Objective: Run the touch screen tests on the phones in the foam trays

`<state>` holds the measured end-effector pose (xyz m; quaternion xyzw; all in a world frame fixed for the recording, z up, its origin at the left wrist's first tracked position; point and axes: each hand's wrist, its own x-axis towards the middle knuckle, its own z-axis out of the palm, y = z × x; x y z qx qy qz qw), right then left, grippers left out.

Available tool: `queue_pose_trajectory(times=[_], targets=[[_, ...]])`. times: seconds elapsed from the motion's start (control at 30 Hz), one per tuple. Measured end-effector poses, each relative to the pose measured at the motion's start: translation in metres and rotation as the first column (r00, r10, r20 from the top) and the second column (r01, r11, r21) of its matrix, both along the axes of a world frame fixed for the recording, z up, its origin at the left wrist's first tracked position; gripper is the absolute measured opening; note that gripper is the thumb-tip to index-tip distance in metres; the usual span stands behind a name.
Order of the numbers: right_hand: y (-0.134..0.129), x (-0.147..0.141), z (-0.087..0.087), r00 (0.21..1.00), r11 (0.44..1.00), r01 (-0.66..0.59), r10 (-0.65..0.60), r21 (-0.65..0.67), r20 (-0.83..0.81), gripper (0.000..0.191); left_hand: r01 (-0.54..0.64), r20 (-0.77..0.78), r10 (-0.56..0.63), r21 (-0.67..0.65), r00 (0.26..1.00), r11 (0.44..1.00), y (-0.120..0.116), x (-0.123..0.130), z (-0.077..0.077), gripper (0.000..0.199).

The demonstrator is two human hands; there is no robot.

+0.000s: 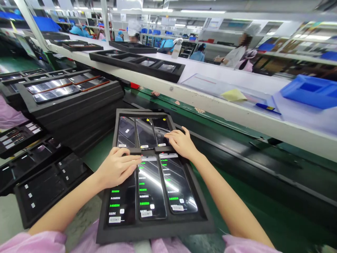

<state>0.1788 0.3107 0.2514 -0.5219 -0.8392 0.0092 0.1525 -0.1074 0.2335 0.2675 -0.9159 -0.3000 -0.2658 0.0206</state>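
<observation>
A black foam tray (155, 230) lies across my lap with two rows of phones in its slots. The front row has lit screens with green and white text, including a middle phone (152, 193) and a right phone (181, 186). Phones in the back row are dark; two carry yellow dots. My left hand (118, 168) rests over the top of the front left phone (121, 207), its fingertips reaching the middle phone's top edge, with nothing held. My right hand (183, 142) has its fingers on the back right phone (160, 131), thumb raised, holding nothing.
Stacked black trays with phones (71, 96) stand at left, and more trays (52, 179) lie lower left. Ahead runs a white bench (210, 112) bearing a long black tray (137, 65), a clear sheet, a blue marker and a blue bin (310, 91). People work beyond.
</observation>
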Motion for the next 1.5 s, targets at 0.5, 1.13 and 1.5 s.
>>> queue_pose_trajectory(times=[0.5, 1.13, 1.5], targets=[[0.007, -0.007, -0.006, 0.997, 0.998, -0.04, 0.037, 0.058, 0.064, 0.04, -0.355, 0.254, 0.358, -0.056, 0.899, 0.933, -0.044, -0.061, -0.043, 0.03], [0.028, -0.048, 0.002, 0.975, 0.977, -0.213, 0.214, -0.021, 0.052, 0.04, -0.414, 0.434, 0.427, -0.128, 0.793, 0.901, -0.088, -0.067, -0.064, 0.032], [-0.115, -0.004, 0.016, 0.966, 0.954, -0.259, 0.256, -0.148, -0.039, 0.039, -0.211, 0.277, 0.277, -0.247, 0.92, 0.946, -0.089, -0.062, -0.062, 0.041]])
